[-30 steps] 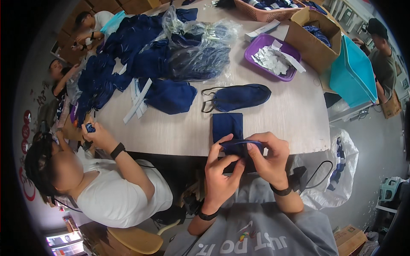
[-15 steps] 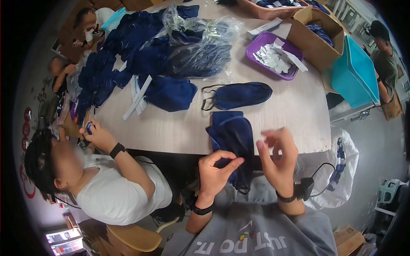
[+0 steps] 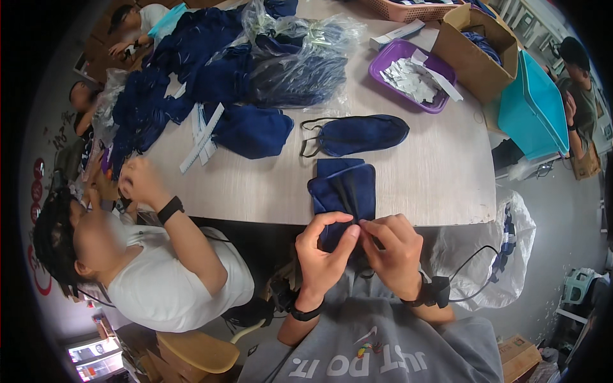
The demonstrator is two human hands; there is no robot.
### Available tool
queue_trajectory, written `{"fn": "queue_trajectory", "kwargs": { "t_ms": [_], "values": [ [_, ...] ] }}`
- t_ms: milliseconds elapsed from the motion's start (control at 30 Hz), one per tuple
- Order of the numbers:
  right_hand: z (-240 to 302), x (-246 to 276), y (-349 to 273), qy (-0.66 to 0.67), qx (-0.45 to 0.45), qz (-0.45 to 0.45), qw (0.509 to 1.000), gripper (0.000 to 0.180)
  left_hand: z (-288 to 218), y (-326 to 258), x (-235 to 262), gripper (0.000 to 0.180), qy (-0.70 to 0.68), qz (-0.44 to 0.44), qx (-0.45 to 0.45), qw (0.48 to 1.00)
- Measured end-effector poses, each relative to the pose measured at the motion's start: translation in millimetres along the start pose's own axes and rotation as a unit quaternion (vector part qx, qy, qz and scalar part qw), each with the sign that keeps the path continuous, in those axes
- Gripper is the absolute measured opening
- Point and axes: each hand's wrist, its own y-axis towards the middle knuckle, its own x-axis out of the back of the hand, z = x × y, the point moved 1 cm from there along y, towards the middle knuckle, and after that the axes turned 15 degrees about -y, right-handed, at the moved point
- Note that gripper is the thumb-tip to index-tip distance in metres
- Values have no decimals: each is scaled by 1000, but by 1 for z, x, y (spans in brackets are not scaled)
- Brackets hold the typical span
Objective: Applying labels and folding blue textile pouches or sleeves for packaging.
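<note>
Item: navy pouch [image 3: 345, 191], hanging over table edge [image 3: 268, 204]. My left hand [image 3: 322, 255] and right hand [image 3: 393, 252] pinch its lower hem, fingertips closed. I'd keep pinches level, cords centred.

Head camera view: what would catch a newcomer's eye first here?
Both hands, the left hand and right hand, pinch a dark blue fabric pouch at the table's near edge. Behind it lies a heap of blue cloth in clear bags. A purple tray sits far right.
</note>
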Motion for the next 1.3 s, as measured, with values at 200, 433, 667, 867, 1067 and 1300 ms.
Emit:
{"fn": "queue_trajectory", "kwargs": {
  "t_ms": [200, 433, 667, 867, 1067, 1300],
  "values": [
    [-3, 12, 5, 37, 36, 17, 998, 26, 2, 2, -1, 9, -22, -14, 31, 999],
    [2, 32, 73, 66, 18, -5, 998, 24, -3, -3, 0, 12, -30, 65, 26, 997],
    [-22, 19, 89, 212, -130, 173, 953, 18, 1, -7, 10, 12, -23, 209, 59, 976],
    [-3, 19, 52, 96, -55, -32, 993, 16, 7, -4, 18, 13, -13, 95, 81, 992],
    [-1, 18, 18, 163, -134, 251, 945, 20, 12, 1, 17, 14, -66, -2, 84, 994],
    [-22, -3, 17, 373, -237, 434, 785, 27, 14, 0, 16, 12, -155, -31, 150, 976]
  ]
}}
